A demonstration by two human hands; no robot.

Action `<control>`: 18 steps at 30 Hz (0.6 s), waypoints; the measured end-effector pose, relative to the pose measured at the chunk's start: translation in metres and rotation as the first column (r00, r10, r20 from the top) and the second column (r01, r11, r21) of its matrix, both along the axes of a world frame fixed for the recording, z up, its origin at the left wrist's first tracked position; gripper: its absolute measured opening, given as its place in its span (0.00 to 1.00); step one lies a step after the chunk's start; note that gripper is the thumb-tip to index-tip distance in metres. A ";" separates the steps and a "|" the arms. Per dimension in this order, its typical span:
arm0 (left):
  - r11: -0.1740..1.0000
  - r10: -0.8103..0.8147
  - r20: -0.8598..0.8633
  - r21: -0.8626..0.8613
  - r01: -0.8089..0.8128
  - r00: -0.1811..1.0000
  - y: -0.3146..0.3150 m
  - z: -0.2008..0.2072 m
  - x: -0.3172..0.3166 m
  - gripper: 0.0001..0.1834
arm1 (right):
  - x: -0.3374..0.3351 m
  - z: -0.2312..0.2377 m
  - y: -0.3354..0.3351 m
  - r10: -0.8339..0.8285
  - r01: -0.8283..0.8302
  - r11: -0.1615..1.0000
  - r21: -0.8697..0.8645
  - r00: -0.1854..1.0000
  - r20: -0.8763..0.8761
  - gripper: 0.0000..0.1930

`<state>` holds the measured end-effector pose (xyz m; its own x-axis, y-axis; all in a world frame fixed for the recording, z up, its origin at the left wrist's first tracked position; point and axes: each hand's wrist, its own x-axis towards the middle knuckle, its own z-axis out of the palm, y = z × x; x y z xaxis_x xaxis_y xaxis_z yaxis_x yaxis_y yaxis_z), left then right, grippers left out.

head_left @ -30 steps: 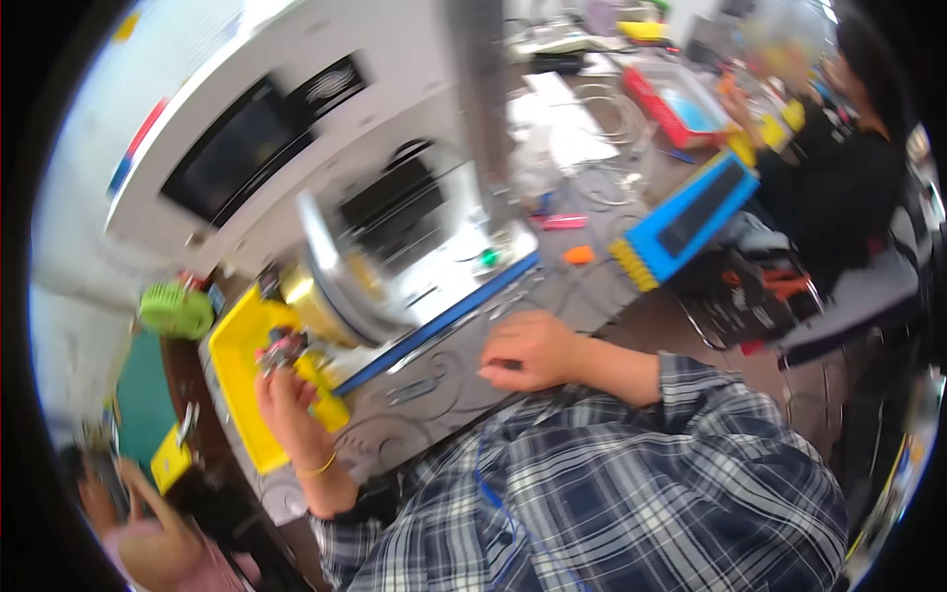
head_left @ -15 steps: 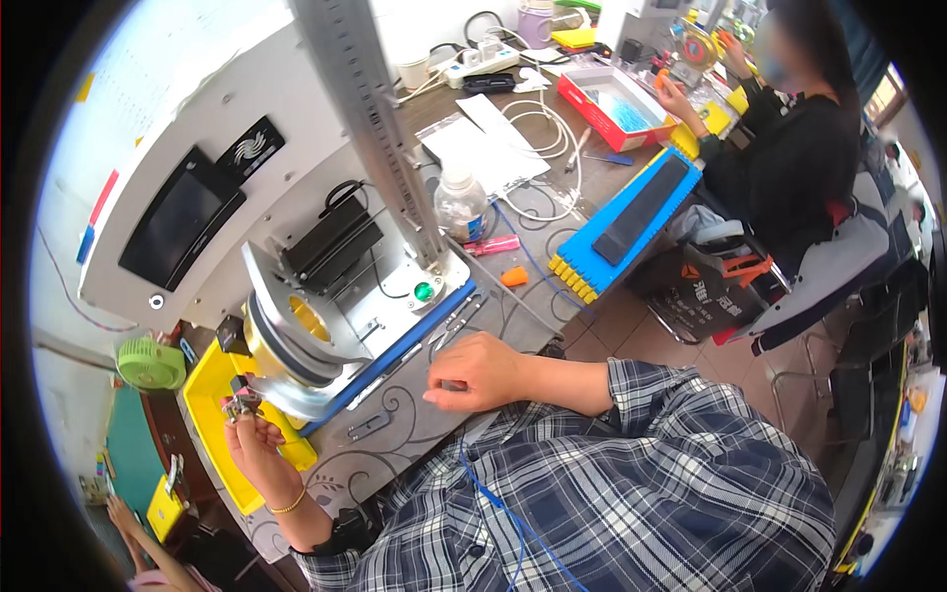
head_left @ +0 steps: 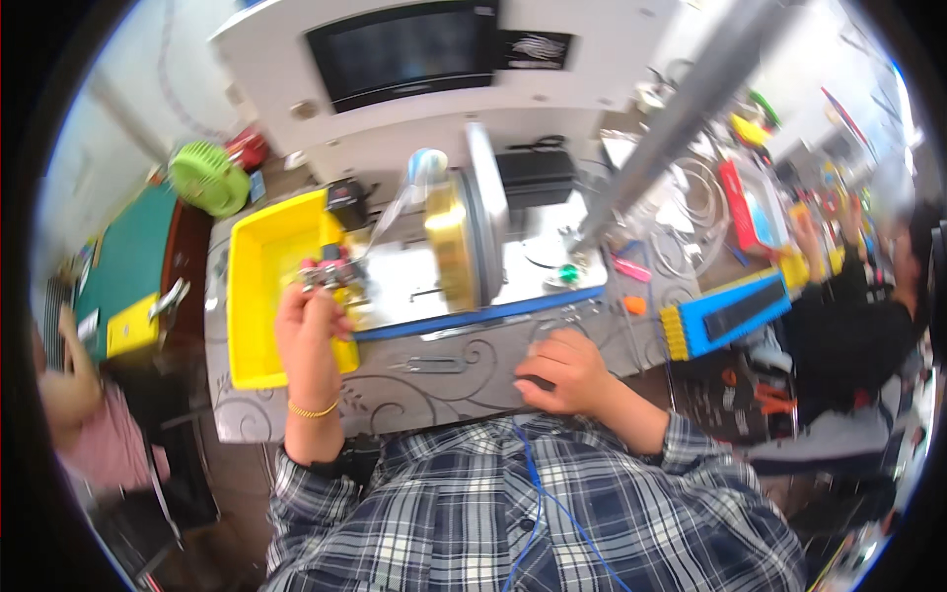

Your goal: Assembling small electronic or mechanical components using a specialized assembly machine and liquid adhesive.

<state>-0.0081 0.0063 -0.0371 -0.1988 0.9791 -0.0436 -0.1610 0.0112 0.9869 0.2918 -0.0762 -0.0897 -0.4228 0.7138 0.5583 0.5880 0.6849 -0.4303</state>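
Observation:
My left hand (head_left: pixel 314 331), with a gold bracelet at the wrist, is raised over the near side of a yellow bin (head_left: pixel 258 380). Its fingers close on a small metal fitting with red parts (head_left: pixel 330 273); blur hides its exact kind and whether it joins the machine. Just right of it stands a bench machine with a round gold-and-silver drum (head_left: pixel 452 242). My right hand (head_left: pixel 564 373) rests closed near the table's front edge. Something dark shows between its fingers, too unclear to name. A flat grey metal piece (head_left: pixel 434 364) lies on the table between my hands.
Behind the drum is a panel with a dark screen (head_left: pixel 404 49). A grey post (head_left: pixel 681 113) slants up at the right. Rightward lie an orange piece (head_left: pixel 634 305), a blue tray (head_left: pixel 732 313) and a red box (head_left: pixel 747 207). Other people sit at both sides.
The view has swung left and levelled, so the machine now sits central and more of the left side shows. Both hands keep roughly their places at the machine and table edge.

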 end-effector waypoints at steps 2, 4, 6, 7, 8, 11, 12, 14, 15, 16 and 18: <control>1.000 -0.019 0.024 0.002 0.019 1.000 0.003 -0.006 0.001 0.06 | 0.000 0.002 -0.001 0.004 -0.004 1.000 0.021 1.000 0.014 0.08; 1.000 -0.027 0.014 -0.016 0.027 1.000 0.002 -0.005 -0.003 0.06 | -0.001 0.002 -0.001 0.004 -0.003 1.000 -0.011 0.996 0.086 0.07; 0.999 -0.012 0.031 -0.031 0.013 0.999 0.001 -0.006 -0.004 0.06 | -0.003 -0.001 0.001 0.016 -0.012 0.999 -0.041 0.995 0.100 0.07; 0.999 -0.015 0.025 -0.040 0.016 1.000 0.001 -0.004 -0.004 0.06 | -0.004 -0.002 0.001 -0.002 0.009 0.998 -0.062 0.994 0.114 0.07; 0.999 -0.019 0.018 -0.044 0.020 1.000 0.002 -0.003 -0.004 0.06 | -0.004 -0.003 0.002 0.004 0.004 0.998 -0.059 0.992 0.128 0.07; 0.999 -0.025 0.036 -0.035 0.026 0.999 0.001 -0.001 -0.004 0.06 | -0.005 0.001 0.002 0.012 -0.007 0.999 -0.039 0.990 0.140 0.06; 0.999 -0.023 0.039 -0.033 0.025 0.999 0.002 -0.002 -0.004 0.06 | -0.005 0.002 0.001 0.029 -0.023 0.999 -0.040 0.990 0.140 0.06; 0.999 -0.016 0.041 -0.038 0.018 0.999 0.001 -0.003 -0.004 0.06 | -0.004 0.003 0.000 0.020 -0.023 0.999 0.044 0.997 0.080 0.06; 0.999 -0.025 0.043 -0.043 0.027 0.999 0.001 -0.003 -0.003 0.06 | -0.005 0.003 0.001 0.028 -0.032 0.998 0.045 0.996 0.079 0.06; 0.999 -0.025 0.045 -0.044 0.027 0.999 0.002 -0.002 -0.003 0.06 | -0.006 0.003 0.002 0.020 -0.024 0.998 0.058 0.997 0.074 0.06; 0.999 -0.022 0.044 -0.039 0.024 0.999 0.001 -0.003 -0.003 0.06 | -0.008 0.003 0.001 0.013 -0.017 0.998 0.063 0.997 0.070 0.06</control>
<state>-0.0112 0.0076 -0.0400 -0.1733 0.9807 -0.0908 -0.2033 0.0546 0.9776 0.2842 -0.0757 -0.0869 -0.4725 0.6708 0.5717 0.6043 0.7187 -0.3439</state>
